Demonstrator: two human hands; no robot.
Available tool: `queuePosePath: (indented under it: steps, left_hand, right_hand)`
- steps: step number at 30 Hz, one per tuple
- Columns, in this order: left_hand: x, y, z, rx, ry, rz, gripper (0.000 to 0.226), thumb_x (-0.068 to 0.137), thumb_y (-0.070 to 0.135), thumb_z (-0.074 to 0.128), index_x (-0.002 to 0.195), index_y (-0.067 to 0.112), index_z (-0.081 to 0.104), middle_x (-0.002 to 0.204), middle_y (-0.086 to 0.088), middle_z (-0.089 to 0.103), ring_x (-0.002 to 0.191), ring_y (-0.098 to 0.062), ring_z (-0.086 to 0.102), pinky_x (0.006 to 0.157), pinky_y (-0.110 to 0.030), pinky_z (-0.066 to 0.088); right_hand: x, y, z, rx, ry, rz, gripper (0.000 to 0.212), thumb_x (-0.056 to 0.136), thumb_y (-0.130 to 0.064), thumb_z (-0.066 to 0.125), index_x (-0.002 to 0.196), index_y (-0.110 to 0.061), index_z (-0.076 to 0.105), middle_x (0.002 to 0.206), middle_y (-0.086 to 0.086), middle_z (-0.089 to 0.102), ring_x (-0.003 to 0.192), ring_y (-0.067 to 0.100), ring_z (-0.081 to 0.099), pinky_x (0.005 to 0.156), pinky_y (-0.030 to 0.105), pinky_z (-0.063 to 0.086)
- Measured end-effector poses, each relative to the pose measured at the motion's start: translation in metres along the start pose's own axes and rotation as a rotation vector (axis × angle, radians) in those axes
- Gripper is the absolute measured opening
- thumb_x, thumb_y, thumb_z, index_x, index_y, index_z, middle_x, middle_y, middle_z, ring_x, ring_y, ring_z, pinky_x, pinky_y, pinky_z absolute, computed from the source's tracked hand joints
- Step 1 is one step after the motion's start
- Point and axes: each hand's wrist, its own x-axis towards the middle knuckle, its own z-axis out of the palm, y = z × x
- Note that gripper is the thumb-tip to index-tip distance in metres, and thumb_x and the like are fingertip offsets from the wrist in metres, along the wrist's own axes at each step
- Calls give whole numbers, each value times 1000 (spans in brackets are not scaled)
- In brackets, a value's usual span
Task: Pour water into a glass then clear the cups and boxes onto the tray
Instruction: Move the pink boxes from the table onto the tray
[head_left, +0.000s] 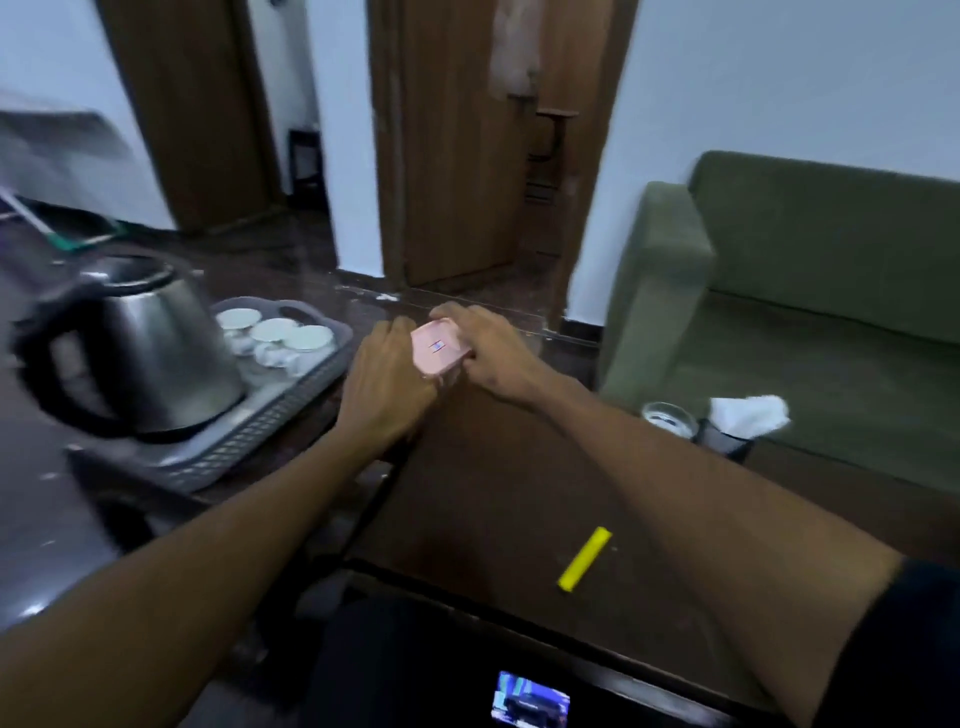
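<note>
Two hands on one pink box (435, 349), held above far edge of dark counter (498, 483), just right of tray. Left hand (387, 376) against box's left side, fingers curled round it; right hand (485, 348) on right side, thumb and fingers pinching top edge. Both grips holding the box. Box tilted, small label on upper face, print too blurred to read.

Grey tray (270, 421) left of hands, slotted rim, on counter. Inside tray: steel kettle (140, 348) with black handle at near end, white cups (275, 338) clustered at far end, exact count unclear from blur. Tray corner just beside left wrist.

Glass (667, 418) at right counter edge, well apart from hands, contents unclear. Dark holder with white tissue (748, 415) just beside glass. Yellow stick-shaped item (585, 558) flat on counter, under right forearm. Small lit screen (530, 701) at bottom edge.

Green sofa (810, 291) at right behind counter. Wooden doors (457, 145) and white walls behind. Whole view motion-blurred, left side worst.
</note>
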Motion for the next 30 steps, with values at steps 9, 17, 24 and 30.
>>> queuePosePath:
  steps: [9, 17, 24, 30]
  left_hand:
    - [-5, -134, -104, 73, 133, -206, 53, 75, 46, 72, 118, 17, 62, 115, -9, 66, 104, -34, 64, 75, -40, 50]
    - [-14, -207, -97, 48, 128, -323, 61, 72, 32, 93, 122, 14, 62, 117, -9, 68, 104, -32, 65, 80, -40, 50]
    - [-12, -222, -73, 9, 91, -251, 40, 83, 18, 80, 119, 8, 67, 111, -14, 69, 96, -35, 67, 79, -44, 55]
    - [1, -225, -71, 135, -45, -227, 32, 86, 2, 66, 118, 6, 66, 113, -19, 71, 105, -43, 65, 77, -44, 50]
  right_hand:
    - [101, -142, 84, 93, 22, -222, 58, 74, -18, 51, 132, -23, 54, 117, 8, 70, 109, 27, 65, 85, 30, 47]
    - [138, -161, 144, 21, -61, -234, 43, 80, 2, 59, 116, -20, 57, 119, 8, 68, 106, 30, 63, 83, 44, 54]
    - [143, -138, 164, 14, -61, -209, 37, 80, 3, 61, 114, -13, 61, 114, 13, 69, 105, 33, 63, 86, 44, 53]
    - [148, -134, 166, -28, -82, -180, 41, 76, 7, 61, 112, -12, 66, 116, 13, 70, 110, 32, 62, 88, 40, 52]
